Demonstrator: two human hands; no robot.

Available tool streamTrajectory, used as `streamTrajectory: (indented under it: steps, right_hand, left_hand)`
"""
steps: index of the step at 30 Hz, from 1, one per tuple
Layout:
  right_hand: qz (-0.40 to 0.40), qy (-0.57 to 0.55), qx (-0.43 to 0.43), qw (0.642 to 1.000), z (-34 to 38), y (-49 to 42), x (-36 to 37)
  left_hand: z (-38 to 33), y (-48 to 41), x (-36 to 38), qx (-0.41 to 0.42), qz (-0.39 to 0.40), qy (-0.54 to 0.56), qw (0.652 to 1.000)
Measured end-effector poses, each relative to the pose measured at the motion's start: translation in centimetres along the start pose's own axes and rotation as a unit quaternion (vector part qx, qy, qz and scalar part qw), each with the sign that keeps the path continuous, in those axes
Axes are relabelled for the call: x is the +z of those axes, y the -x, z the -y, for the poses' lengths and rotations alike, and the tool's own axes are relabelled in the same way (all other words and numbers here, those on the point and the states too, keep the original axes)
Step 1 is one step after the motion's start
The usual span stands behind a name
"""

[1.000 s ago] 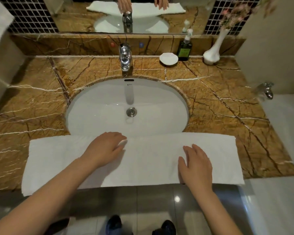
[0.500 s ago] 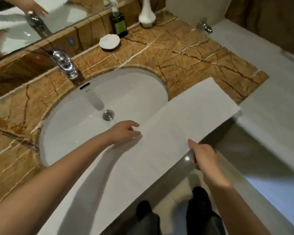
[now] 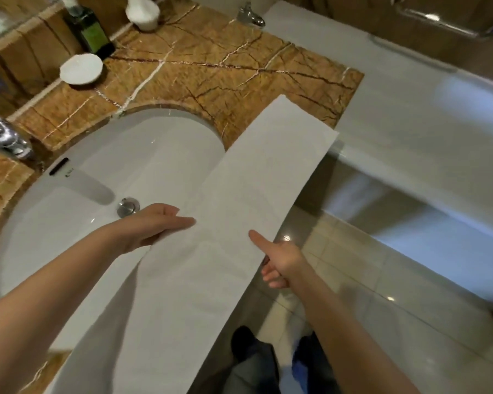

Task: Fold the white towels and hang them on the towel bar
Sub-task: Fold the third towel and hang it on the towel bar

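Marble counter (image 3: pixel 211 72) upper left, sink (image 3: pixel 97 155) below. Towel (image 3: pixel 254 194), long narrow strip, runs diagonally from lower left to right of centre, over sink's near rim. Since second ago: view swung right, right hand (image 3: pixel 279 260) quit towel top for near edge; lift or cross-fold likely next. Left hand (image 3: pixel 154 226): fingers straight, flat on far edge. Right: thumb on top, fingers curled under, pinching.

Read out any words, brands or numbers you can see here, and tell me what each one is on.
Nothing here reads clearly.
The green label on the dark bottle: it has print, but too blurred to read.
The small dark mark on the sink, beside the overflow slot: too small to read.
The white towel: no print visible.
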State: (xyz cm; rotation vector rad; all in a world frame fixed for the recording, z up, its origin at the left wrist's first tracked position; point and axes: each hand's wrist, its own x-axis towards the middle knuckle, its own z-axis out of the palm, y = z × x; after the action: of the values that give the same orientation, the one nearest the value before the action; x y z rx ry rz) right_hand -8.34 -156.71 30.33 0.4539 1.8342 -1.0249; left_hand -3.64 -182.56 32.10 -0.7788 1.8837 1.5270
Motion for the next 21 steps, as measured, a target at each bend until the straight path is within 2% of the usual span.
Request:
streamTrajectory:
  steps: [5,7,10,15,18,21]
  right_hand:
    - [-0.001,-0.030,-0.057,0.998,-1.1,0.3,-0.3]
    - [-0.004,-0.100,-0.084,0.991,-1.9,0.3,-0.2]
    - [0.030,-0.267,-0.076,0.960,-3.0,1.1,0.4]
    - [0.094,-0.348,-0.057,0.931,-3.9,2.4,1.0]
    - [0.145,-0.349,-0.091,0.921,-3.3,3.4,-0.4]
    - [0.139,-0.275,-0.157,0.938,-0.8,5.1,-2.5]
  left_hand:
    - [-0.3,0.7,0.7,0.018,0.035,0.015,0.999]
    - [-0.5,1.2,1.3,0.026,0.061,0.019,0.998]
    - [-1.1,2.2,2.2,0.039,0.079,0.041,0.995]
    - [-2.4,3.7,3.5,0.062,0.085,0.113,0.988]
    - [-3.5,5.0,3.3,0.077,0.065,0.141,0.985]
    - [-5.0,6.2,2.7,0.099,0.029,0.139,0.985]
